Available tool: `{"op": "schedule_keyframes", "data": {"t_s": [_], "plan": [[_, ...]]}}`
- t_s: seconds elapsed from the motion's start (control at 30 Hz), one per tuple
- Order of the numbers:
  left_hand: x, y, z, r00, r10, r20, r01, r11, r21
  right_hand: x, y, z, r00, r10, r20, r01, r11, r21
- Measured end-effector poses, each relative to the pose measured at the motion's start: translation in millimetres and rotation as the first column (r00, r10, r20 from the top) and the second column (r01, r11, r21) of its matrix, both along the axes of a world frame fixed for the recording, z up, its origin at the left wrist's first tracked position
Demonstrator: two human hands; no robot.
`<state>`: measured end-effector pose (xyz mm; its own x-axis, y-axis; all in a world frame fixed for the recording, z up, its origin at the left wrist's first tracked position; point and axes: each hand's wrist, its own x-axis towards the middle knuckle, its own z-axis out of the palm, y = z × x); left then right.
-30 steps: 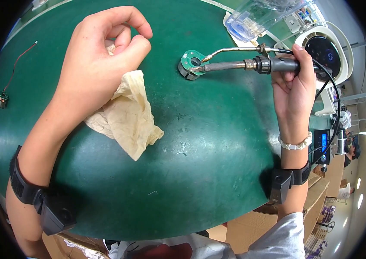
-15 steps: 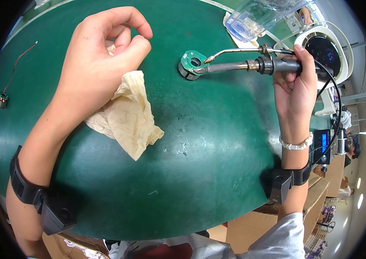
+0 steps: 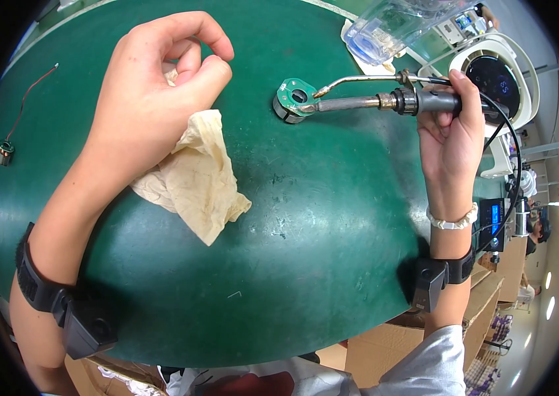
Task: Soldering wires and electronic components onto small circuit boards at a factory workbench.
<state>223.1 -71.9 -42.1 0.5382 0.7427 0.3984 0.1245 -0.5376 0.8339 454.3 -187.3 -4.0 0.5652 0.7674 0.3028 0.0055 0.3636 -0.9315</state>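
Observation:
My right hand grips a soldering iron with a thin metal feed tube clamped along its side. The iron's tip and the tube's end meet at the edge of a small round motor stator with a green circuit board on top. It sits on the green mat. My left hand is curled round a crumpled cream cloth, which hangs from under the palm onto the mat. This hand is to the left of the stator, apart from it.
At the far left lies a small motor part with a red wire. A clear plastic container and a white round device with a dark display stand at the back right. A box with a blue screen and cardboard boxes are at right.
Almost nothing differs. Both hands, the iron and the stator keep their places; at the far back right, a distant person's hand has shifted.

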Motion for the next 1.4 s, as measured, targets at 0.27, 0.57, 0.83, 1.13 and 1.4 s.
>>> {"op": "schedule_keyframes", "data": {"t_s": [0.27, 0.57, 0.83, 1.13, 1.4], "plan": [[1, -1, 2, 1.0, -0.006, 0.018, 0.006, 1.0, -0.023, -2, 1, 1, 0.999, -0.05, -0.018, 0.05, 0.999, -0.009], [2, -1, 1, 1.0, 0.007, 0.018, -0.006, 0.999, -0.052, 0, -6, 10, 0.994, 0.01, -0.108, -0.003, 0.998, 0.062], [-1, 0, 6, 0.999, 0.029, -0.022, -0.028, 0.998, 0.056, -1, -9, 18, 0.985, 0.02, -0.17, -0.002, 0.995, 0.104], [7, 1, 4, 0.997, 0.05, 0.062, -0.053, 0.997, 0.057, 6, -22, 34, 0.989, -0.06, -0.138, 0.075, 0.992, 0.106], [3, 2, 0, 0.999, 0.035, -0.038, -0.029, 0.99, 0.135, -18, -20, 39, 0.943, -0.327, 0.058, 0.308, 0.927, 0.212]]}}
